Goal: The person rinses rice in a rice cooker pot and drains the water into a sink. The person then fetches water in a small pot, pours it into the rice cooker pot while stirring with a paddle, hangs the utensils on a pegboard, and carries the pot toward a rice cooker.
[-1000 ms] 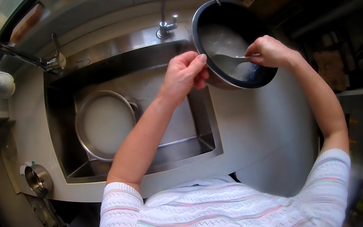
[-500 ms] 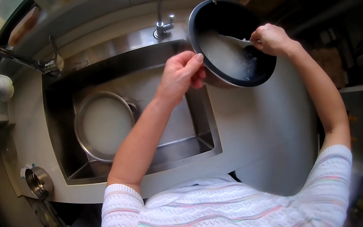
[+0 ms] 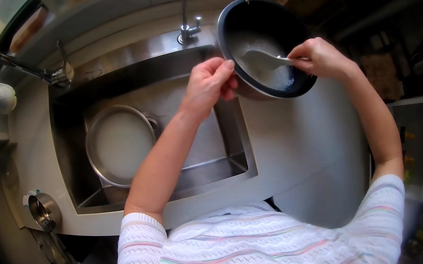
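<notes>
Beside the sink (image 3: 206, 173), both hands (image 3: 208, 86) (image 3: 319, 60) at work — left gripping pot (image 3: 299, 81), right holding spoon (image 3: 269, 60).

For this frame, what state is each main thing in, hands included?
Round black-lined metal pot: part-filled with cloudy liquid
Grey spoon: inside the pot
Left hand: fingers on the pot's rim
Right hand: closed on the spoon
Round silver metal basin: in the rectangular steel sink, holding cloudy liquid
Slim curved chrome tap: no stream visible

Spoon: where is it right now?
In the head view, right of the sink, the spoon is in the right hand, its broad end inside the dark pot that the left hand grips.
</notes>
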`<control>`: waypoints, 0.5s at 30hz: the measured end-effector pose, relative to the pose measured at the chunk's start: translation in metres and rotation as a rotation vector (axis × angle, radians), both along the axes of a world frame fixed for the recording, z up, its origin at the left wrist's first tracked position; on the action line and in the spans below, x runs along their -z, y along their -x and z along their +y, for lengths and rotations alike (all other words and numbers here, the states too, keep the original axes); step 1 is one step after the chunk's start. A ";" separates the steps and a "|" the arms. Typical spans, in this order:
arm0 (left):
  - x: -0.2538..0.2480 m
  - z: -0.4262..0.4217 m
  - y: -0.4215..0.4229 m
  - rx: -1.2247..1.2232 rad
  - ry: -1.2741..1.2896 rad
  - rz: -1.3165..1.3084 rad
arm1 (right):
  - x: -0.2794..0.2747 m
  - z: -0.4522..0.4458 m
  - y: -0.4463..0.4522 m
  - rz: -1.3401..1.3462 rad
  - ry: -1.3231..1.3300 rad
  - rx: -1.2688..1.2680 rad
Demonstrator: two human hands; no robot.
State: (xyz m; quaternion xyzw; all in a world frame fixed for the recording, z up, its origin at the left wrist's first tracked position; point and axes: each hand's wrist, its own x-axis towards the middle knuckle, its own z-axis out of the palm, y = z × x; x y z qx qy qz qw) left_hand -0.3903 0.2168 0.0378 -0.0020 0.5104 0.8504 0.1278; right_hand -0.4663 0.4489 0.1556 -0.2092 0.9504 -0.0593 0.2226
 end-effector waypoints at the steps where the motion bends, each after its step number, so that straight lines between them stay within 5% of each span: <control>1: 0.000 0.000 0.000 0.001 -0.002 0.001 | -0.010 0.002 -0.003 0.004 0.067 0.106; 3: 0.000 0.000 -0.001 -0.006 0.003 -0.007 | -0.005 0.022 -0.004 0.102 0.181 0.096; 5: -0.001 0.001 0.001 -0.014 0.023 -0.016 | 0.005 0.036 -0.005 0.203 -0.050 0.029; 9: -0.002 0.000 -0.001 -0.001 0.039 -0.010 | -0.002 0.048 -0.014 0.025 0.452 0.228; 11: -0.002 -0.001 0.000 -0.004 0.044 -0.002 | 0.009 0.053 -0.016 0.204 0.156 0.151; 13: -0.007 -0.002 0.001 -0.018 0.056 -0.003 | 0.007 0.051 -0.019 0.285 0.336 0.254; 15: -0.007 -0.001 0.000 -0.034 0.077 -0.016 | 0.014 0.054 -0.018 0.337 0.224 0.246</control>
